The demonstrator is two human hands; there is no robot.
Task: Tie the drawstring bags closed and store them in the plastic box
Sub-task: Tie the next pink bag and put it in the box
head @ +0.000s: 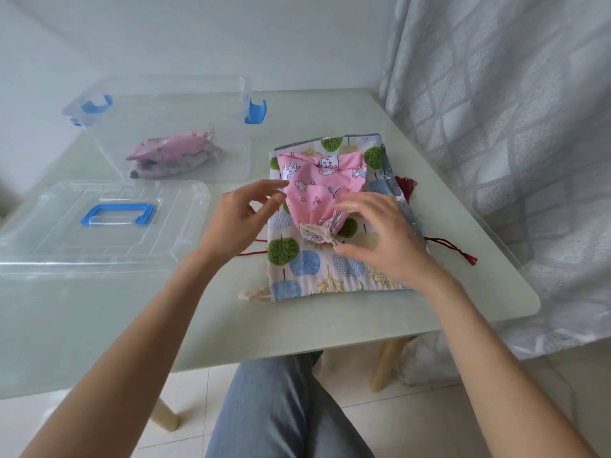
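Your counter (330,312) carries everything, and the order across it makes sense: the clear box (185,127) sits far left with its blue latches swung out, open so finished bags can drop straight in, and two tied bags (172,157) already lie stacked inside. Its lid (99,226) rests flat in front of it, near your left arm, out of the way. To the right, the tree-print bag (297,259) lies spread flat on top of at least one more bag with red tasselled cords, its cream cord trailing off the near corner — that one looks untied, and serves as a work surface for now. On top of it lies the pink bag (317,190), its mouth gathered toward you and the cream cord (319,233) bunched there in what looks like a knot; I can't tell how tight it is. Your hands are apart, on either side of it. Your left hand (238,219) hovers at the bag's left edge, fingers loose and holding nothing. Your right hand (377,239) arches over the gathered neck, fingers relaxed, thumb just beside the cord without pinching it — I'd judge the tying is about done.
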